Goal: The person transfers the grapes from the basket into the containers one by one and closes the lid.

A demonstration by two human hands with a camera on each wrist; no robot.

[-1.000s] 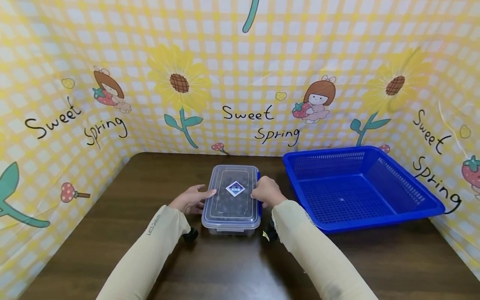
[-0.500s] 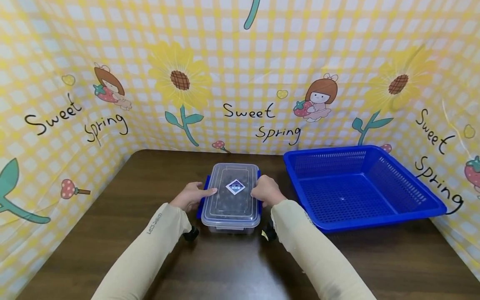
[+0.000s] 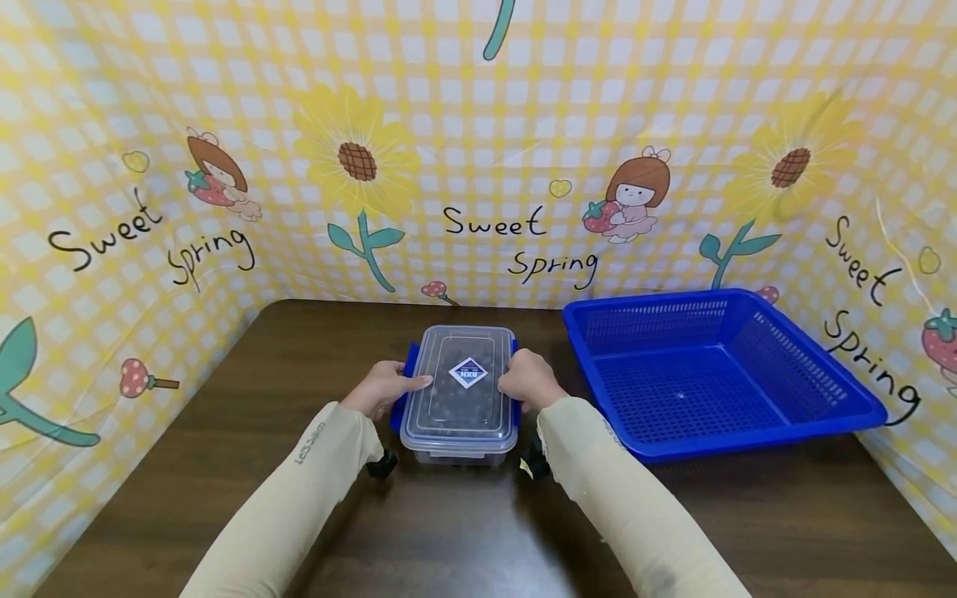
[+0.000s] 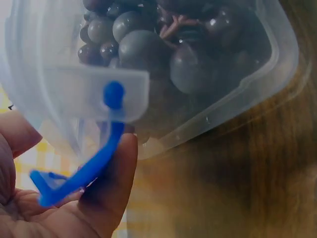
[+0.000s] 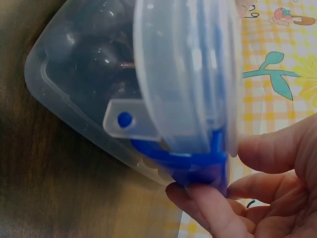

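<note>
My left hand (image 3: 383, 389) rests against the left side of the box (image 3: 461, 399), thumb lying on the lid (image 3: 463, 382) edge. In the left wrist view my fingers (image 4: 111, 188) curl under the left clip (image 4: 84, 171), a blue latch that is swung out and away from the box wall, so this hand is hooked round the clip.

The box sits on the dark table (image 3: 463, 531), about at its middle and close in front of me. It is clear plastic with a clear lid on top that carries a diamond label (image 3: 468, 373). Through the wall I see dark round grapes (image 4: 148, 44) heaped inside.

My right hand (image 3: 527, 382) is on the box's right side, mirror to the left. The right wrist view shows my fingers (image 5: 208, 208) curled under the right clip (image 5: 198, 161), which stands out from the wall below the lid rim; my thumb is above it, so I pinch that clip.

Right of the box, a little apart, stands a blue basket (image 3: 815, 374), close to the wall (image 3: 523, 124) of yellow checked cloth.
</note>
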